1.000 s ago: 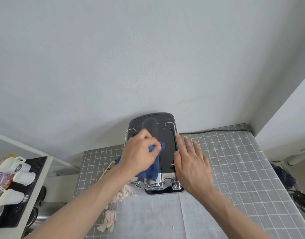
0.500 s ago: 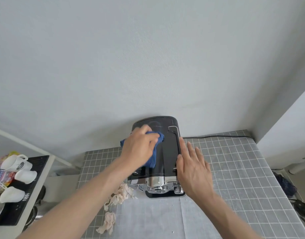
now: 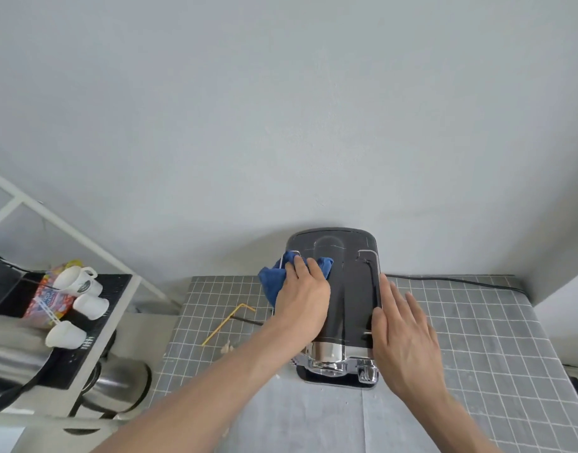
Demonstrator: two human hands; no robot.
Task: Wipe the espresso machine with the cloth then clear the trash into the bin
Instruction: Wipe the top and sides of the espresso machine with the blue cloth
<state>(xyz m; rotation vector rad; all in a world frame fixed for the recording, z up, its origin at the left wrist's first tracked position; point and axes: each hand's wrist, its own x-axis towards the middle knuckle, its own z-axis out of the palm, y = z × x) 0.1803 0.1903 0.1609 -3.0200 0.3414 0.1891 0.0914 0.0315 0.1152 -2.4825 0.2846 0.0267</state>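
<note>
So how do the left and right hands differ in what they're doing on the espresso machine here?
The left hand presses the blue cloth onto the top of the espresso machine, near its left edge; the right hand holds nothing. The left is curled over the cloth; the right lies flat, fingers spread, along the right edge. Both touch the machine.

The espresso machine (image 3: 343,302) stands upright on the gridded desk (image 3: 460,322) against the wall, its black top glossy and rounded at the back, its chrome front (image 3: 330,358) facing the viewer; the blue cloth (image 3: 274,282) lies bunched over the machine's top left edge, part draped down the side. Trash lies left of the machine on the desk: a bent yellow straw (image 3: 227,322); a small pale paper scrap (image 3: 228,347) just beside its near end.
</note>
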